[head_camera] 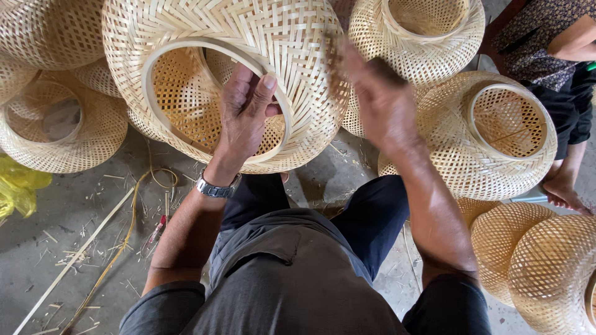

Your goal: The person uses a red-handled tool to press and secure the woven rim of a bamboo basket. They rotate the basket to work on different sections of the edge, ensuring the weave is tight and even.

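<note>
We hold a large woven bamboo basket (248, 62) up above our lap, over the concrete floor (56, 229). Our left hand (245, 111) grips its round rim, fingers curled inside and thumb outside. Our right hand (379, 102), blurred, lies flat and open against the basket's outer wall. More baskets (490, 136) crowd the floor around us; another person (559, 56) sits just beside them.
</note>
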